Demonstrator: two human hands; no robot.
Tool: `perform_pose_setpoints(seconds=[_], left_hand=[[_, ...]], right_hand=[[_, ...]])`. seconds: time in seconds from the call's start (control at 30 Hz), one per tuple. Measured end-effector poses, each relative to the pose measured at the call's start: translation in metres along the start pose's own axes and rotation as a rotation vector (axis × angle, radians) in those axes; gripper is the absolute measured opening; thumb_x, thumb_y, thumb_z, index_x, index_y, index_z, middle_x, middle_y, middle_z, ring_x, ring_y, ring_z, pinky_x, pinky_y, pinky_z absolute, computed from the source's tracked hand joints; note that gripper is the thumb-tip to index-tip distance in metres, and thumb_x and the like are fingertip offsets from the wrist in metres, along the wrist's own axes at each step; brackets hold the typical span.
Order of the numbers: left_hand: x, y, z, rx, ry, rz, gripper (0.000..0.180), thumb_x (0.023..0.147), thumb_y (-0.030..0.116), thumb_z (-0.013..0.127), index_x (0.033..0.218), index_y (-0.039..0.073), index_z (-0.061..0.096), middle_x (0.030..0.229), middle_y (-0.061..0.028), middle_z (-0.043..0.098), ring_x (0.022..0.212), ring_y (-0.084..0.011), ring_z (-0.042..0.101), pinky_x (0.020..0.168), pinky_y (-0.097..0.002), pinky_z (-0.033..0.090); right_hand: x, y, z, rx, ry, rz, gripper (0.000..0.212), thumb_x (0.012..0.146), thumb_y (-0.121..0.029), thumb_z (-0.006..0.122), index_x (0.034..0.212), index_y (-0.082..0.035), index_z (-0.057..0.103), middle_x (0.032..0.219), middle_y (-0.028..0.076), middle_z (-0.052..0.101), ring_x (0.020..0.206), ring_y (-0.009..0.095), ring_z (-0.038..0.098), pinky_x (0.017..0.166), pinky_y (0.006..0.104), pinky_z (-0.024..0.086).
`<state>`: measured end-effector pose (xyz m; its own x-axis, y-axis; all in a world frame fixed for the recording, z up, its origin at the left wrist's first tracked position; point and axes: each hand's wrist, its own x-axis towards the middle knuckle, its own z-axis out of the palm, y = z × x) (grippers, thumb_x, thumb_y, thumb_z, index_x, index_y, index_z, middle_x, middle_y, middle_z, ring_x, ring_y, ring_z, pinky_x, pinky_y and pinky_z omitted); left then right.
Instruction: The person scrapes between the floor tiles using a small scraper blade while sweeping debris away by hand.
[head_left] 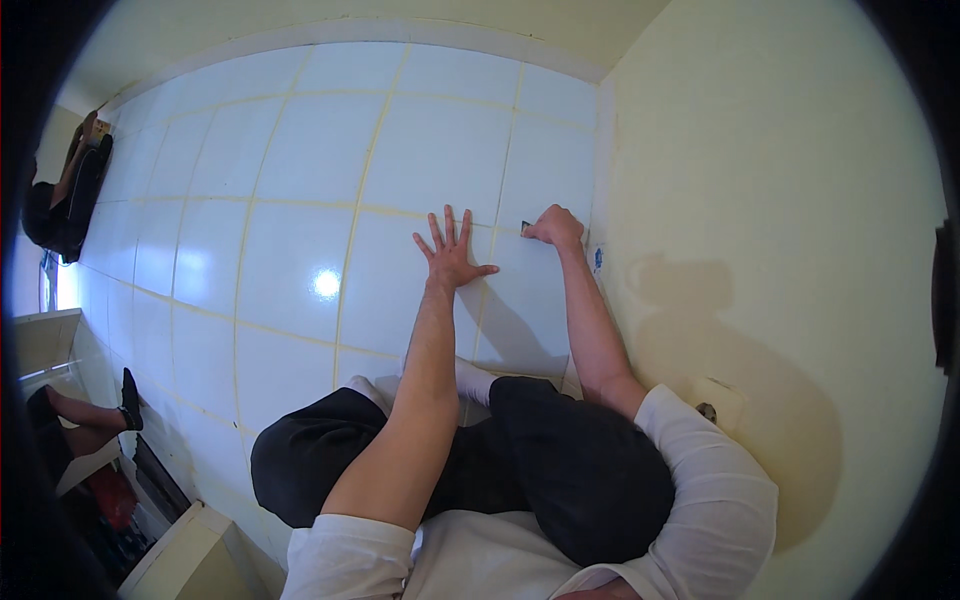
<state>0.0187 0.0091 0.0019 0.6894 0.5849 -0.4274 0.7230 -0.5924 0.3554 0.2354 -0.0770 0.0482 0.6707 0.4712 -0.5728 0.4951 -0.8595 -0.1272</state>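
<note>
My left hand (453,256) rests on the glossy white tiled floor (430,150), palm down with its fingers spread wide; nothing is in it. To its right, my right hand (560,227) is closed in a fist close to the wall. A small flat piece, partly dark and partly light (526,229), sticks out between its thumb and fingers at the tile joint. The fingers hide most of that piece, so its kind does not show. Yellowish grout lines (361,205) run between the tiles around both hands.
A cream wall (760,200) rises close on my right, with a blue mark (598,258) near its foot and a dark round fitting (707,412) lower down. At the far left is a person in dark clothes (45,215); another person's leg (85,412) shows below, near a cream box-like piece (185,560).
</note>
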Motion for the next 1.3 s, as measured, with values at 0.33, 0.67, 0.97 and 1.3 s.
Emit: perform_pose_setpoints(seconds=[0.33,0.67,0.97,1.3], left_hand=[[-0.001,0.003,-0.002,0.002,-0.011,-0.001,0.142,0.056,0.083,0.072,0.159,0.027,-0.007,0.163,-0.0143,-0.021,0.146,-0.0441,-0.025,0.106,-0.0758,-0.013],[0.0,0.0,0.002,-0.002,0.006,0.002,0.142,0.056,0.085,0.071,0.159,0.026,-0.006,0.164,-0.015,-0.02,0.146,-0.0447,-0.024,0.106,-0.0764,-0.012],[0.002,0.003,0.003,-0.007,0.016,0.016,0.142,0.055,0.085,0.07,0.159,0.026,-0.006,0.164,-0.0161,-0.019,0.146,-0.0458,-0.023,0.105,-0.0773,-0.011],[0.002,0.005,0.001,0.003,0.012,0.017,0.142,0.056,0.085,0.07,0.159,0.026,-0.007,0.164,-0.0156,-0.019,0.146,-0.0452,-0.024,0.105,-0.0773,-0.011]], right_hand=[[-0.003,-0.015,0.0,-0.028,-0.01,-0.005,0.048,0.066,-0.043,0.085,0.096,-0.007,0.075,0.098,0.011,0.075,0.091,0.026,0.072,0.077,0.0374,0.056],[-0.002,-0.01,0.004,0.016,0.011,-0.017,0.048,0.067,-0.044,0.085,0.096,-0.008,0.075,0.099,0.011,0.075,0.092,0.027,0.072,0.077,0.0388,0.056],[0.004,-0.004,0.008,0.041,0.036,-0.009,0.041,0.067,-0.046,0.084,0.092,-0.013,0.078,0.095,0.008,0.076,0.091,0.025,0.072,0.078,0.0385,0.055],[0.009,0.01,0.009,0.091,-0.055,0.044,0.046,0.067,-0.049,0.08,0.093,-0.011,0.078,0.097,0.01,0.075,0.096,0.026,0.071,0.082,0.0393,0.055]])
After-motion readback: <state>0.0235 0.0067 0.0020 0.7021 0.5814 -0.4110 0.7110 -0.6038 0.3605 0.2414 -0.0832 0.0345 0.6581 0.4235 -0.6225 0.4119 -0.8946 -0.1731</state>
